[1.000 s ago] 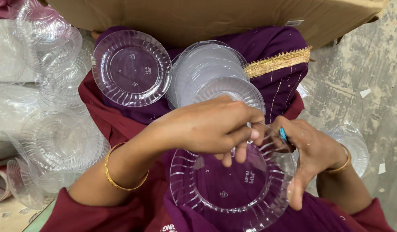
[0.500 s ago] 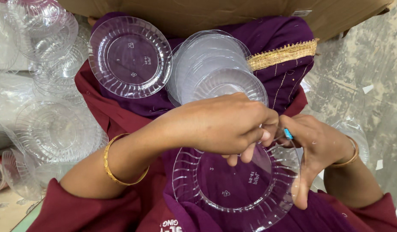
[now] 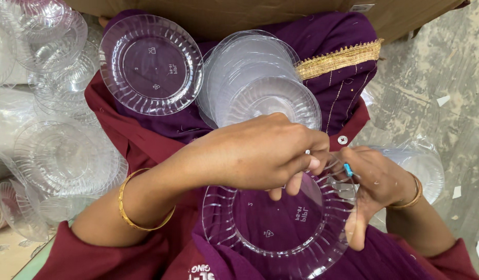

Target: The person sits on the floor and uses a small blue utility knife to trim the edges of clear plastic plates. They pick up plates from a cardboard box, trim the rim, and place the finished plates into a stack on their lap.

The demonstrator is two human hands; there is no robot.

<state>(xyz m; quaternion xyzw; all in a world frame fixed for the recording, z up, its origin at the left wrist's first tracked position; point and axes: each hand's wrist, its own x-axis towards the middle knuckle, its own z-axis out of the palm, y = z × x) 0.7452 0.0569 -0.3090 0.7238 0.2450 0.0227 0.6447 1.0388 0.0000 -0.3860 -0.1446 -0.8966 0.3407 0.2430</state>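
A clear plastic plate [image 3: 273, 228] with a ribbed rim rests on my lap over purple cloth. My left hand [image 3: 260, 153] pinches its far rim with closed fingers. My right hand [image 3: 371, 181] meets it at the same spot and grips a small blue-tipped tool [image 3: 347, 169] against the rim. A single clear plate [image 3: 151, 65] lies on the cloth farther away to the left. A fanned stack of clear plates [image 3: 260, 85] sits just beyond my hands.
Piles of clear plates in plastic wrap [image 3: 47, 129] fill the left side. More wrapped plates [image 3: 420, 166] lie on the concrete floor [image 3: 446, 67] at right. A cardboard box [image 3: 249, 15] stands across the top edge.
Both hands stay together at the plate's rim; the view has drifted slightly and the fingers have shifted a little along the edge.
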